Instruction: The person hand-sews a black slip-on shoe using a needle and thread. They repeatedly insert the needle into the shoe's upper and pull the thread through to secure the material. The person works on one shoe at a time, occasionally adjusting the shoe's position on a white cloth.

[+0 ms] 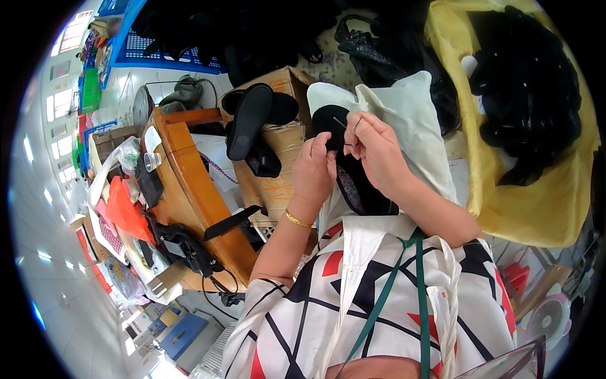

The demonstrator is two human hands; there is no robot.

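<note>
A black cloth shoe (355, 180) with a patterned lining lies across a pale cloth (413, 120) on my lap, its rounded end pointing away from me. My left hand (315, 165) pinches the edge of this shoe near its rounded end. Close beside it, my right hand (374, 145) is closed around a thin metal tool (339, 122), whose tip projects over the shoe. I cannot tell whether it is a needle or a hook. Dark thread or cord seems to show by the right fingers. The fingertips of both hands nearly meet over the shoe.
Several black shoes (251, 120) sit on a cardboard box (284, 183) to the left, beside a wooden table (199, 202). A yellow bag (536, 218) of black shoes stands at the right. Beyond are a blue crate (136, 50) and a black plastic bag (379, 54).
</note>
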